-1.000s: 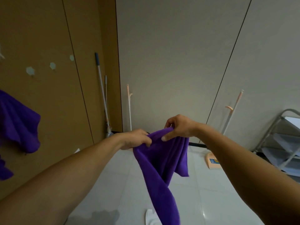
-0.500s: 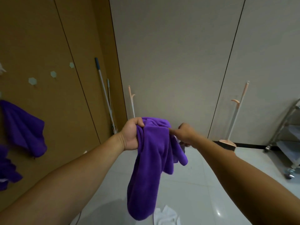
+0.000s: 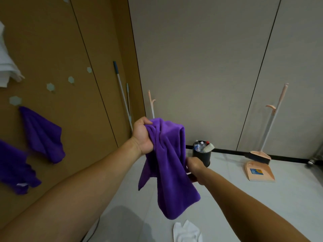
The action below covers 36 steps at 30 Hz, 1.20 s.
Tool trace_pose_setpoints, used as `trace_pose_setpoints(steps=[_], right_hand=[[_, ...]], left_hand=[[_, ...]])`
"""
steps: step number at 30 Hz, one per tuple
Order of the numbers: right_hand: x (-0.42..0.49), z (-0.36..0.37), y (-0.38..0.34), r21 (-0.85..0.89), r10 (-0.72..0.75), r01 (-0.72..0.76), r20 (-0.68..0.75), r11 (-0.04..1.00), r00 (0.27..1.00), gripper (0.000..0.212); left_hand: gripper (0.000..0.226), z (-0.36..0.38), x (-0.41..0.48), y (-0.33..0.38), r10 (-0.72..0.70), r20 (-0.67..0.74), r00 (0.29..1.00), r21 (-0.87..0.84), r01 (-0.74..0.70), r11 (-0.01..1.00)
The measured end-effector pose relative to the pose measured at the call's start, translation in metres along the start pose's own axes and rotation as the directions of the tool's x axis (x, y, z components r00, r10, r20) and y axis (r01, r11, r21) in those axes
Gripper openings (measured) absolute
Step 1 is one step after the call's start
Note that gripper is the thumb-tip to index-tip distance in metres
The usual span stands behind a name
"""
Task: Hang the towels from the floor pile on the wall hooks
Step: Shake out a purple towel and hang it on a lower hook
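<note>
Purple towel [image 3: 167,163] hangs in front of me, bunched at its top in my left hand [image 3: 142,135]. The fingers of that hand are clenched round the cloth. The rest drapes down in long folds, and its lower end hangs free above the floor [image 3: 227,165]. My right hand [image 3: 194,167] is lower and to the right, against the towel's right edge. Its fingers go behind the cloth, so I cannot tell whether they grip it or only touch it. Below the hanging end, a white towel [image 3: 187,232] lies crumpled on the tiles near my feet.

On the brown wall [image 3: 78,119] to my left, a nearer hung towel [image 3: 15,168], also purple, droops at the left edge. A second hung towel [image 3: 43,135] of the same colour hangs just beyond it and higher. Above them a white cloth [image 3: 7,63] hangs at the left edge. A row of pale hexagonal hooks [image 3: 50,86] runs along this wall toward the far corner.

Farther off, a black bin [image 3: 202,157] with bottles in it stands on the floor just behind my right hand. To its right lies a peach dustpan [image 3: 258,172], and a broom [image 3: 272,123] stands beside it against the grey far wall. In the far corner two mop poles [image 3: 122,95] lean on the brown wall, and a peach pole [image 3: 151,103] stands just right of them.
</note>
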State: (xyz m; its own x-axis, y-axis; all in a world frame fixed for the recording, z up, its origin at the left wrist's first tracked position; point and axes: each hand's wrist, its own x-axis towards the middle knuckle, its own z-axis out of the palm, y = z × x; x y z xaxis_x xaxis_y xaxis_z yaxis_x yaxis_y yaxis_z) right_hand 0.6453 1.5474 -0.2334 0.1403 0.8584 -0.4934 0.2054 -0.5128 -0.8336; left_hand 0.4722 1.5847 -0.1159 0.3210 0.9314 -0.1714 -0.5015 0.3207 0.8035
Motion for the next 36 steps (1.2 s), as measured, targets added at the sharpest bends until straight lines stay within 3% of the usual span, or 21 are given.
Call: trace_pose_setpoints(steps=[3,7,10,12,14,17,19,22,25,27,29,31,33,36], right_hand=[[-0.001,0.000,0.000,0.041,0.029,-0.026,-0.069,0.999,0.997,0.043],[-0.004,0.002,0.000,0.129,0.078,-0.086,0.066,0.988,0.995,0.066],[-0.002,0.008,-0.005,0.368,-0.002,-0.039,0.110,0.929,0.994,0.052],[-0.004,0.012,-0.008,0.438,-0.023,-0.034,0.124,0.898,0.992,0.040],[-0.005,0.017,-0.009,0.354,-0.037,-0.002,0.104,0.935,0.994,0.031],[-0.007,0.023,-0.008,0.253,-0.022,0.016,0.019,0.967,1.000,0.033],[-0.009,0.023,-0.006,0.417,-0.060,0.027,0.066,0.909,0.996,0.040],[-0.012,0.020,-0.010,0.695,-0.160,-0.003,0.170,0.719,0.972,0.049],[-0.013,0.016,-0.015,0.764,-0.191,-0.017,0.183,0.645,0.964,0.051],[-0.013,0.010,-0.019,0.743,-0.135,-0.053,0.191,0.668,0.972,0.044],[-0.014,0.000,-0.023,0.637,-0.034,-0.063,0.139,0.769,0.990,0.034],[-0.012,-0.015,-0.022,0.542,0.062,-0.062,0.018,0.838,0.998,0.027],[-0.008,-0.031,-0.020,0.515,0.127,-0.061,-0.095,0.855,0.987,0.034],[-0.005,-0.047,-0.018,0.523,0.167,-0.059,-0.161,0.850,0.973,0.042]], left_hand=[[0.033,-0.006,0.001,-0.002,-0.004,-0.052,0.999,0.009,0.004,1.000],[0.027,-0.012,-0.002,-0.006,-0.004,-0.044,0.999,0.013,0.004,1.000],[0.027,-0.014,-0.003,-0.012,0.001,-0.012,1.000,0.008,-0.001,1.000],[0.029,-0.014,-0.003,-0.013,-0.009,0.020,1.000,-0.008,0.010,1.000],[0.029,-0.013,-0.004,-0.012,-0.018,0.043,0.999,-0.013,0.018,1.000],[0.029,-0.015,-0.004,-0.007,-0.021,0.075,0.997,-0.012,0.022,1.000],[0.031,-0.019,-0.004,-0.006,-0.031,0.096,0.995,-0.006,0.031,0.999],[0.033,-0.026,-0.003,-0.007,-0.081,0.097,0.992,0.053,0.076,0.996],[0.036,-0.035,-0.002,-0.007,-0.163,0.046,0.986,0.150,0.154,0.977],[0.027,-0.044,-0.002,-0.003,-0.230,-0.038,0.972,0.242,0.232,0.942],[0.008,-0.059,-0.004,0.003,-0.307,-0.135,0.942,0.340,0.335,0.878],[0.023,-0.081,-0.007,0.009,-0.384,-0.227,0.895,0.430,0.446,0.785],[0.036,-0.099,-0.012,0.015,-0.440,-0.286,0.851,0.478,0.525,0.705],[0.034,-0.112,-0.018,0.018,-0.390,-0.368,0.844,0.494,0.533,0.687]])
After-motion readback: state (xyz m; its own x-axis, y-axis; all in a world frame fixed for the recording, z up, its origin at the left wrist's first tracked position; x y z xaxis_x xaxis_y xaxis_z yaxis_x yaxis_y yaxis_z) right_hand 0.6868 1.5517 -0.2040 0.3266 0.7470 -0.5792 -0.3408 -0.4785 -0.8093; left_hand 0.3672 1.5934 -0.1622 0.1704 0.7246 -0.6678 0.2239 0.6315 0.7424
